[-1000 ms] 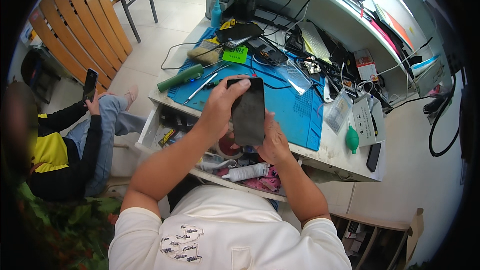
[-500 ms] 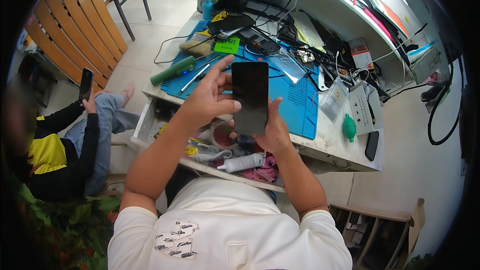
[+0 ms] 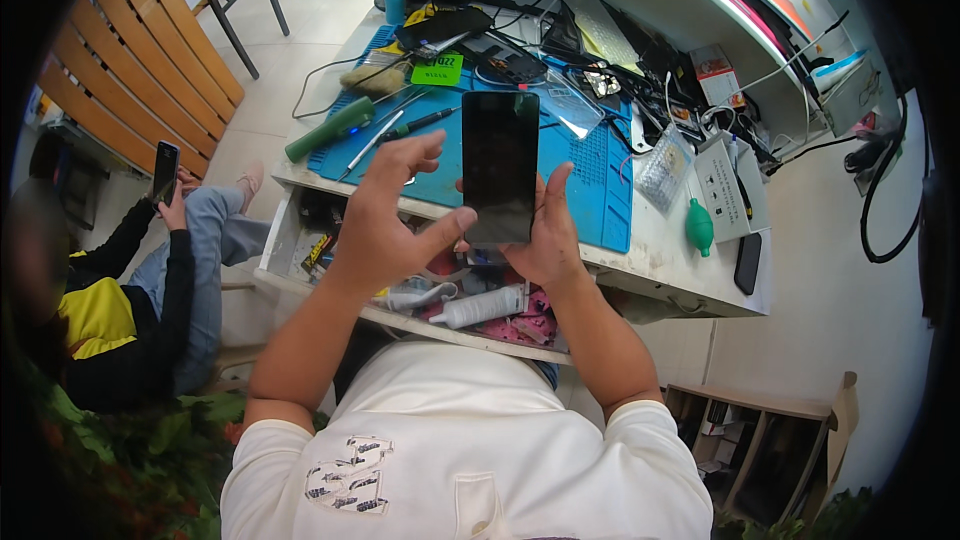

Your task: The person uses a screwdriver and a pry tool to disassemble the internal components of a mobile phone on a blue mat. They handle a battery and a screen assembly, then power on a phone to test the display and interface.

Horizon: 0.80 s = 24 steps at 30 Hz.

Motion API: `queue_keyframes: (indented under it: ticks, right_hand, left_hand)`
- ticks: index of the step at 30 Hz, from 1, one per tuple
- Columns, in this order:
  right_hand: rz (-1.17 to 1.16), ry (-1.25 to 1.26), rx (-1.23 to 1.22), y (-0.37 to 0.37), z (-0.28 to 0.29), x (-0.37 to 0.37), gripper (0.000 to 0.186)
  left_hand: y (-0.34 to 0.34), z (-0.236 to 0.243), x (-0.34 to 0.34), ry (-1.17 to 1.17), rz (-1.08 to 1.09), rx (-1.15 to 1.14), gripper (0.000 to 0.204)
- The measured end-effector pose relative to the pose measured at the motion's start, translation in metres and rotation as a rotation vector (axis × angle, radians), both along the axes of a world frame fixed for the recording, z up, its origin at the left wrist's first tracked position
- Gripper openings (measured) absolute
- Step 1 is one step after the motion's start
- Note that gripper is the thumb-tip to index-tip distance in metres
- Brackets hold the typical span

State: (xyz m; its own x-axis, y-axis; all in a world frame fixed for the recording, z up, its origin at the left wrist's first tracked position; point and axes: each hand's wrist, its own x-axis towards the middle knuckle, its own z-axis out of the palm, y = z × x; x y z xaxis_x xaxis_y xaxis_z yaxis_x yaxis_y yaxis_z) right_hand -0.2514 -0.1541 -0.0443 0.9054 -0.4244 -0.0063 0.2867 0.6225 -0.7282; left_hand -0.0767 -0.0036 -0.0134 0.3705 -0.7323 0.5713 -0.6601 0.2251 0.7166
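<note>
In the head view, a black phone [image 3: 500, 165] is being held over the front edge of the white workbench [image 3: 665, 273], its screen dark and faced up toward the camera. It's gripped by the right hand [image 3: 545, 240], thumb set by the right edge, palm tucked behind the lower part, fingertips peeping out on the far side. And the left hand [image 3: 390, 225]? Held loosely spread, nothing clasped in it, the thumb aimed at the phone's lower left edge; whether contact is made there cannot be told.

Beyond the phone, a blue mat [image 3: 602, 205] is spread out, partly covered by a green-handled tool [image 3: 330, 130], slim pen-like tools [image 3: 371, 147] and a bright green card [image 3: 437, 69]. Over on the right, a green air bulb [image 3: 699, 227] is placed near a dark handset [image 3: 747, 263]. Below the hands, a white tube [image 3: 482, 306] is seen in the pulled-out drawer [image 3: 277, 240], and off to the left another phone [image 3: 165, 175] is held by a seated person [image 3: 105, 322]
</note>
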Motion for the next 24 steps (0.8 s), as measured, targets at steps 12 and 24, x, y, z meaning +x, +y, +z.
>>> queue_keyframes:
  ticks: [12, 24]
  right_hand:
    - [-0.01, -0.118, 0.153, -0.002, 0.0, -0.003, 0.094]
    - [-0.015, -0.147, 0.066, -0.006, -0.006, -0.002, 0.098]
  left_hand:
    - [0.02, -0.012, -0.014, -0.521, 0.069, 0.062, 0.061]
    - [0.019, -0.024, -0.014, -0.592, 0.017, 0.095, 0.049]
